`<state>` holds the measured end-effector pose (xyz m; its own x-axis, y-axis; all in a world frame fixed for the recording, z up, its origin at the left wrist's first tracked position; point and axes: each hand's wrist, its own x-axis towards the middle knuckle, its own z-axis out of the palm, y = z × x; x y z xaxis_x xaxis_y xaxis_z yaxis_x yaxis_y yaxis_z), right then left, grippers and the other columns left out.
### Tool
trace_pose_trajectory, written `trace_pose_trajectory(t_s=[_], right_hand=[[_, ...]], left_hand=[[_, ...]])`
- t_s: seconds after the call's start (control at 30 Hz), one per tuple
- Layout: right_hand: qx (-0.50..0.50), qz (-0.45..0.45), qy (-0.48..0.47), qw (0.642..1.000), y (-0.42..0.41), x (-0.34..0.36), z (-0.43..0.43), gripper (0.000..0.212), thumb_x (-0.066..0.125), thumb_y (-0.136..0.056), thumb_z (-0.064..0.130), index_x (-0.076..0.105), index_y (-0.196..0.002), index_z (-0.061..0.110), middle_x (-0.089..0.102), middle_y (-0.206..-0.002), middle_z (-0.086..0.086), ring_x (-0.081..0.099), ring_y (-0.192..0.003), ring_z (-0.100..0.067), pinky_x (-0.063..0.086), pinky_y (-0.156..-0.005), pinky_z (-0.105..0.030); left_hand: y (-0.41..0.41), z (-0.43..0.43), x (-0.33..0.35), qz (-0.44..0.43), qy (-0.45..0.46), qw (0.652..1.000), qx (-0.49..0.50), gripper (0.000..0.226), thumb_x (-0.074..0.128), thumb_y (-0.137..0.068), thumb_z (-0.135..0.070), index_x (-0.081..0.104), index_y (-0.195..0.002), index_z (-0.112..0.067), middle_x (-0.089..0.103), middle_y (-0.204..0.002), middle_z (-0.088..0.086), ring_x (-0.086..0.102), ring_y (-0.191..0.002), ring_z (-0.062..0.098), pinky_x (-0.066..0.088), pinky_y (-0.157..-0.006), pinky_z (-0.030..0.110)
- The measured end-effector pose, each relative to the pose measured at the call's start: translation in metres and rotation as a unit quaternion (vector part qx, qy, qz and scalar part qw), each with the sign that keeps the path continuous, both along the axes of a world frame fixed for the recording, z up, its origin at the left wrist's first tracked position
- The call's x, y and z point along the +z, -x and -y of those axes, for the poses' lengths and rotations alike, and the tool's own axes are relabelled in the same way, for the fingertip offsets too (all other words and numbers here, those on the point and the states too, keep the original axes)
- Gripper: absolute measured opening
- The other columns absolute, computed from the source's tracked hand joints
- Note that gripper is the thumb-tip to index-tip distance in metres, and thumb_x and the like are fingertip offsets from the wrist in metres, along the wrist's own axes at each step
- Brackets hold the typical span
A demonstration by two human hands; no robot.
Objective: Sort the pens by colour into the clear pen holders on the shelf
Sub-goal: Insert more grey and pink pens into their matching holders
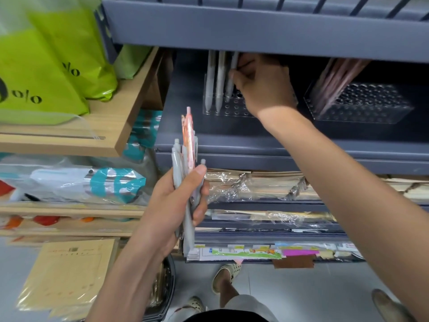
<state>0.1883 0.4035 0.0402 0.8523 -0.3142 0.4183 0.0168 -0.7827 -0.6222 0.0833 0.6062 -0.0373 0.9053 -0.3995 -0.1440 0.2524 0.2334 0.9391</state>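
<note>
Clear holder (232,109) with three grey pens (210,82), one pinched by right hand (262,86); left hand (171,205) around a bunch (186,154).

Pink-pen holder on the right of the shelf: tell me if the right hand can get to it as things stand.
Probably yes. The right hand is in that shelf bay, pinching a grey pen at the left holder; the pink-pen holder stands beside it, nothing between. The upper shelf overhangs low.

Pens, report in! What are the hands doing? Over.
Right hand pinching grey pen at left clear holder. Left hand gripping mixed pen bundle. Shelf lip hides tops.
</note>
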Motion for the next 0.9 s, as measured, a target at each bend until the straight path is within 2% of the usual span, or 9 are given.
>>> trace_pose_trajectory(t_s=[0.13, 0.33, 0.47, 0.57, 0.7, 0.9], right_hand=[[0.000, -0.007, -0.004, 1.000, -0.003, -0.003, 0.002, 0.022, 0.066, -0.089, 0.029, 0.065, -0.102, 0.011, 0.069, -0.098, -0.002, 0.065, -0.097, -0.024, 0.051, -0.089, -0.037], [0.003, -0.001, -0.017, 1.000, -0.005, -0.006, 0.003, 0.018, 0.068, -0.088, 0.027, 0.065, -0.098, 0.012, 0.063, -0.083, 0.005, 0.065, -0.092, -0.020, 0.051, -0.084, -0.028], [0.000, -0.004, 0.001, 1.000, -0.004, -0.006, 0.004, 0.014, 0.067, -0.088, 0.026, 0.064, -0.096, 0.014, 0.061, -0.080, 0.008, 0.063, -0.096, -0.019, 0.045, -0.080, -0.021], [0.007, -0.011, -0.008, 1.000, -0.002, -0.006, 0.005, 0.006, 0.066, -0.089, 0.021, 0.064, -0.094, 0.018, 0.059, -0.074, 0.011, 0.061, -0.101, -0.023, 0.048, -0.083, -0.024], [0.012, -0.008, -0.011, 1.000, 0.000, -0.007, 0.005, 0.010, 0.067, -0.088, 0.021, 0.067, -0.097, 0.016, 0.061, -0.078, 0.010, 0.063, -0.098, -0.020, 0.046, -0.082, -0.021], [-0.001, -0.030, 0.004, 1.000, -0.002, -0.007, 0.004, 0.010, 0.063, -0.091, 0.022, 0.065, -0.100, 0.017, 0.070, -0.095, 0.003, 0.059, -0.107, -0.023, 0.039, -0.082, -0.021]], left_hand=[[0.002, -0.002, -0.002, -0.006, 0.008, 1.000, -0.004, 0.030, 0.064, -0.088, -0.037, 0.051, -0.086, -0.010, 0.055, -0.071, 0.005, 0.038, -0.041, 0.014, 0.037, -0.038, 0.023], [0.004, -0.010, -0.007, -0.008, 0.022, 1.000, -0.005, 0.023, 0.066, -0.089, -0.036, 0.056, -0.086, -0.016, 0.056, -0.070, 0.003, 0.040, -0.041, 0.012, 0.037, -0.038, 0.022], [0.006, -0.015, -0.008, -0.006, 0.028, 1.000, -0.007, 0.020, 0.069, -0.089, -0.038, 0.059, -0.085, -0.021, 0.056, -0.071, 0.004, 0.041, -0.041, 0.012, 0.038, -0.038, 0.021], [0.008, -0.017, -0.008, -0.007, 0.028, 1.000, -0.009, 0.025, 0.071, -0.085, -0.040, 0.058, -0.086, -0.019, 0.056, -0.071, 0.004, 0.041, -0.041, 0.012, 0.037, -0.038, 0.021], [0.011, -0.018, -0.007, -0.012, 0.035, 0.999, -0.012, 0.022, 0.071, -0.085, -0.039, 0.059, -0.086, -0.021, 0.055, -0.071, 0.005, 0.039, -0.041, 0.012, 0.036, -0.037, 0.021], [0.016, -0.018, -0.008, -0.013, 0.040, 0.999, -0.021, 0.017, 0.073, -0.083, -0.039, 0.063, -0.082, -0.025, 0.055, -0.070, 0.004, 0.040, -0.040, 0.012, 0.036, -0.037, 0.021]])
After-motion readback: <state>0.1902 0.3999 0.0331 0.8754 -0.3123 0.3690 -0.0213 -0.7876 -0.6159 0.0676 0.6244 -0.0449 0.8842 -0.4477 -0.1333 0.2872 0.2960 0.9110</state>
